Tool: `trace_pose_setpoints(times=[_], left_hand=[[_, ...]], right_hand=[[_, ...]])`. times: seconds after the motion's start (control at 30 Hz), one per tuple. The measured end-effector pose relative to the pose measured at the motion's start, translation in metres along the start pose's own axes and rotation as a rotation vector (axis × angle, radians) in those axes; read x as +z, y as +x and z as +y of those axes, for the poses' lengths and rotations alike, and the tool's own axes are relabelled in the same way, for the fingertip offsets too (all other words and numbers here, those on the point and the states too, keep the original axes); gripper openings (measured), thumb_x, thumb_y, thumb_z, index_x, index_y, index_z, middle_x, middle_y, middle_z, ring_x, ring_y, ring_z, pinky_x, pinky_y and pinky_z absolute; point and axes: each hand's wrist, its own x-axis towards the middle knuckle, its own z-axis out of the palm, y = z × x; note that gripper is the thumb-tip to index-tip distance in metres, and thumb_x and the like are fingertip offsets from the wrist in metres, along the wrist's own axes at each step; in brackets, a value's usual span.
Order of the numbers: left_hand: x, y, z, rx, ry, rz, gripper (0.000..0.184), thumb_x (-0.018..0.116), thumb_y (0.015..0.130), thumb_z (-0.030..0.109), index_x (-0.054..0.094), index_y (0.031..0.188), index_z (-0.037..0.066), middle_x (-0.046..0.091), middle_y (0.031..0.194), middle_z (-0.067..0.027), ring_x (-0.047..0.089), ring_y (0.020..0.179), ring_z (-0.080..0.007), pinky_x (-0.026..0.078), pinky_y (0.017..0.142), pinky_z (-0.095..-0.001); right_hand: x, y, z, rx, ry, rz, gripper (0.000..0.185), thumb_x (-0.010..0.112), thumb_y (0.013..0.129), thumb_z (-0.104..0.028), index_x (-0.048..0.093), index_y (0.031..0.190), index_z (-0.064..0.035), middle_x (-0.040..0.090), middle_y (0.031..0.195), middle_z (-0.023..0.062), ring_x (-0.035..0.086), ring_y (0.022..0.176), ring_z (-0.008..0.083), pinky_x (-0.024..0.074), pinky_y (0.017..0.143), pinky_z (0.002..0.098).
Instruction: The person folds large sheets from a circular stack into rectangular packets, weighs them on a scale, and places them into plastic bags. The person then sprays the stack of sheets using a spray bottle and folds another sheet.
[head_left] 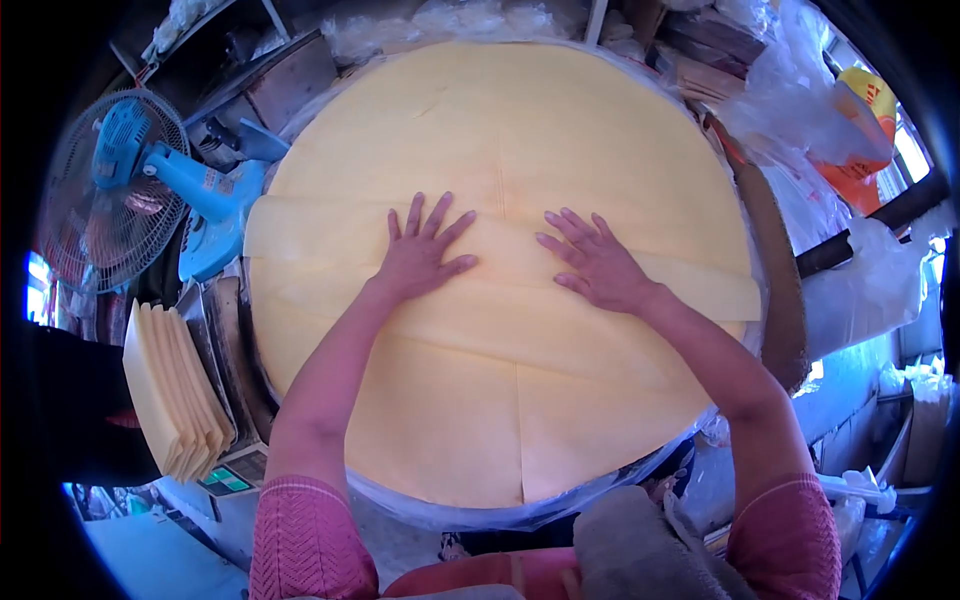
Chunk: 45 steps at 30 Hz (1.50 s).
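Note:
Large pale-yellow sheets cover a big rounded work surface in front of me, with a crease down the middle and folds running across. My left hand lies flat on the sheet left of centre, fingers spread. To the right of the crease, my right hand also rests flat on it, fingers apart and angled toward the left. Neither hand grips anything. The layers below the top sheet are mostly hidden.
A blue fan stands at the left edge. Below it sits a stack of folded yellow sheets near a device with a green display. Clear plastic bags crowd the right, beside a brown board edge. Plastic film rims the near side.

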Motion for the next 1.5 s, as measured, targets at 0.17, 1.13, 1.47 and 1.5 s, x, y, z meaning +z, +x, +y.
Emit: trace_pose_setpoints(times=[0.17,1.13,1.47,1.5], left_hand=[[0.005,-0.001,-0.006,0.005,0.074,0.015,0.065,0.043,0.087,0.059,0.025,0.143,0.033,0.01,0.153,-0.0044,0.004,0.139,-0.0392,0.007,0.104,-0.066],[-0.016,-0.095,0.084,0.388,-0.108,-0.033,0.059,0.052,0.075,-0.003,0.041,0.132,0.007,0.034,0.142,-0.0162,0.029,0.134,-0.032,0.024,0.11,-0.0452],[-0.024,-0.151,0.116,0.31,-0.33,-0.113,0.064,0.06,0.077,0.009,0.037,0.136,0.008,0.033,0.144,-0.0119,0.028,0.135,-0.0257,0.02,0.112,-0.0427],[-0.024,-0.15,0.116,0.288,-0.35,-0.118,0.065,0.061,0.076,0.01,0.037,0.136,0.008,0.032,0.145,-0.0109,0.028,0.136,-0.0249,0.02,0.112,-0.0425]], right_hand=[[0.02,0.008,-0.009,0.048,-0.075,-0.047,0.053,0.041,0.094,-0.042,0.03,0.142,-0.0216,0.018,0.151,0.0031,0.014,0.14,0.0243,0.0138,0.109,0.0547],[-0.095,-0.151,-0.071,0.754,0.751,-0.383,0.035,0.051,0.091,-0.03,0.058,0.107,0.0002,0.062,0.105,0.0199,0.058,0.103,0.031,0.0458,0.088,0.0365],[0.004,-0.152,-0.107,0.132,0.037,-0.016,0.051,0.039,0.094,-0.037,0.035,0.138,-0.0098,0.026,0.147,0.0109,0.02,0.138,0.0288,0.0174,0.108,0.0535],[0.005,-0.151,-0.105,0.132,0.086,-0.011,0.05,0.045,0.092,-0.027,0.036,0.137,-0.0097,0.028,0.147,0.0098,0.02,0.138,0.0273,0.0173,0.109,0.0527]])
